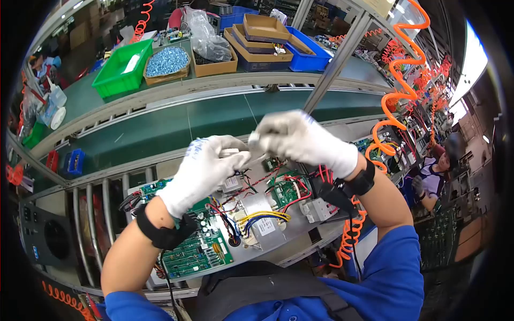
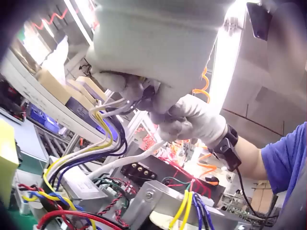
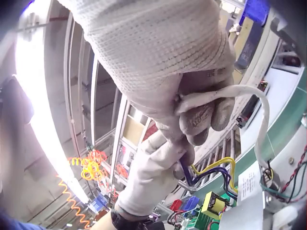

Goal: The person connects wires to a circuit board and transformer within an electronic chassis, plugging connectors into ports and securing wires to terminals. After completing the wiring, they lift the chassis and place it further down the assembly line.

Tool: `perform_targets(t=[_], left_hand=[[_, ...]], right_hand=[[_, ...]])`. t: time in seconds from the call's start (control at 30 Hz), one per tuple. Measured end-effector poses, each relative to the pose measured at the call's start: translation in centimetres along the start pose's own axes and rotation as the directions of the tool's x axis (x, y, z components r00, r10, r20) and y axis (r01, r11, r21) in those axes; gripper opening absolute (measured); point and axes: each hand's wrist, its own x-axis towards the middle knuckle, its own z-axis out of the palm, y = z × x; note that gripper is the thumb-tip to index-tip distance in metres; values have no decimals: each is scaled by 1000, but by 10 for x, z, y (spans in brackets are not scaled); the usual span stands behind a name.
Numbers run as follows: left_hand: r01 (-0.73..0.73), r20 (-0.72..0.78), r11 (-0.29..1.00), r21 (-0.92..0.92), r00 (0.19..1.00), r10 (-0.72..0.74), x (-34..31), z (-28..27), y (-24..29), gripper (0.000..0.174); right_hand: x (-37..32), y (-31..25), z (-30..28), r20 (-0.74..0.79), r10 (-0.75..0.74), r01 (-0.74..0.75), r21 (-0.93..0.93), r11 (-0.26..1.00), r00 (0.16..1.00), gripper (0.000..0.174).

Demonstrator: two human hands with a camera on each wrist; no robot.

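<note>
Both hands wear white gloves and meet above an open electronics unit. My left hand pinches the ends of a bundle of yellow, dark blue and white wires that rises from the unit. Right beside it, my right hand grips a thick white sleeved cable, its fingers curled round the cable near its end. This cable loops down to a labelled metal box on the unit. The fingertips of both hands overlap in the wrist views, partly hiding the wire ends. Green circuit boards lie on the unit's near left.
A green conveyor runs behind the unit. On the shelf beyond stand a green bin, a box of small blue parts, cardboard trays and a blue bin. Orange coiled hoses hang at right, beside a metal post.
</note>
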Motion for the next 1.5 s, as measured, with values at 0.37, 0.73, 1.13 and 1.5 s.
perform_targets(t=[0.37, 0.73, 1.13, 1.5], left_hand=[[-38, -441, 896, 443, 860, 254, -77, -76, -49, 8], [-130, -399, 948, 290, 884, 244, -105, -74, -65, 21], [-72, -337, 918, 390, 917, 215, -110, -71, -61, 24], [-316, -190, 687, 654, 810, 554, -140, -63, -48, 67]], right_hand=[[68, 91, -17, 23, 539, -136, -958, 253, 842, 29], [77, 102, -24, 82, 603, -147, -936, 320, 793, 29], [81, 127, -24, 57, 515, -154, -921, 357, 855, 25], [67, -31, 93, 498, -269, 277, 61, 959, 824, 49]])
